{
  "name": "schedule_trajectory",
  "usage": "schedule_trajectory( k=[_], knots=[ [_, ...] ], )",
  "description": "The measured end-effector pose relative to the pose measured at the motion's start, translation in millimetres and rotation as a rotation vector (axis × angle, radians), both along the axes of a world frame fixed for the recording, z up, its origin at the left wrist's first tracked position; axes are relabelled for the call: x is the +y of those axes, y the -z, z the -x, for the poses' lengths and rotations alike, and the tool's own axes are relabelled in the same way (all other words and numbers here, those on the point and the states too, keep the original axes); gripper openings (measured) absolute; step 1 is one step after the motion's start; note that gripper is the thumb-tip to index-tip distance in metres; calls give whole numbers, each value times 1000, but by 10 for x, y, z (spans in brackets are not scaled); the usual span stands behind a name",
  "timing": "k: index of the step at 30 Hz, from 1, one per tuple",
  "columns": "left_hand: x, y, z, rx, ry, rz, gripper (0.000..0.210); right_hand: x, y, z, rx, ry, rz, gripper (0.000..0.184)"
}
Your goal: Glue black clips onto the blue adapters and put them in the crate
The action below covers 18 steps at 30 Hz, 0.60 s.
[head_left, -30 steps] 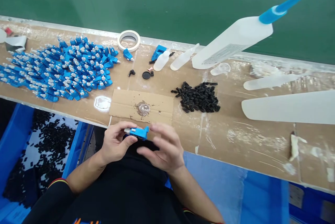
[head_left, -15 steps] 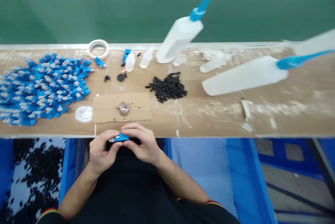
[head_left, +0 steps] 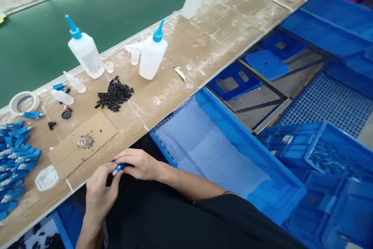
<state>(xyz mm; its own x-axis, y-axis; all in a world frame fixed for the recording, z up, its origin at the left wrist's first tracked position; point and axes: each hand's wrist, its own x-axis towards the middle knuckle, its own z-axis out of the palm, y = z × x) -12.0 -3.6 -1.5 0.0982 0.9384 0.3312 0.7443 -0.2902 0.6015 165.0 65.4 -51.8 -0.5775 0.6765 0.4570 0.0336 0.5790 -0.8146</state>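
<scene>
Just off the table's front edge, a small blue plastic part [head_left: 119,166] with a whitish end is pinched between both hands. My left hand [head_left: 101,185] grips its whitish end with thumb and fingers. My right hand [head_left: 141,164] closes on the other end from the right. Fingers cover much of the part. Beyond the hands lies a cardboard piece [head_left: 65,159] bearing a small round clear dish [head_left: 85,142] with dark smears around it. A pile of small black pieces [head_left: 115,94] rests farther back. At the left is a heap of similar blue parts [head_left: 17,163].
White bottles with blue nozzles [head_left: 87,55] [head_left: 153,56] stand along the table [head_left: 204,43]. Small bottles [head_left: 62,96] and a tape roll [head_left: 25,103] sit at the back left. A blue bin [head_left: 221,155] is below the edge at my right, with a crate [head_left: 338,152] and stool [head_left: 266,64] beyond.
My view has swung to the right and tilted, bringing more of the table, stools and crates into sight. Both hands still hold the blue part.
</scene>
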Motion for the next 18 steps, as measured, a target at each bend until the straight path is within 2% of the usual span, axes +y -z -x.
schedule_trajectory(
  k=[3,6,8,9,10,12,15,18],
  knots=[
    [177,54,-281,97,-1,-73,8,-100,81,-131,-39,211,-89,21],
    [295,116,-562,33,82,-14,19,-139,206,-418,-40,432,6,23],
    [326,135,-665,-76,152,108,38,-76,359,-795,-99,687,166,24],
    [328,141,-680,-127,160,153,44,-12,463,-1037,-157,887,275,27],
    [324,147,-671,-168,146,182,46,73,584,-1299,-187,1024,331,34],
    [303,164,-599,-204,109,232,39,292,860,-1819,-230,1199,408,40],
    [261,194,-430,-197,101,336,26,688,1280,-2357,-313,1295,534,41],
    [215,200,-288,-176,96,386,23,1058,1605,-2493,-376,1262,618,35]
  ],
)
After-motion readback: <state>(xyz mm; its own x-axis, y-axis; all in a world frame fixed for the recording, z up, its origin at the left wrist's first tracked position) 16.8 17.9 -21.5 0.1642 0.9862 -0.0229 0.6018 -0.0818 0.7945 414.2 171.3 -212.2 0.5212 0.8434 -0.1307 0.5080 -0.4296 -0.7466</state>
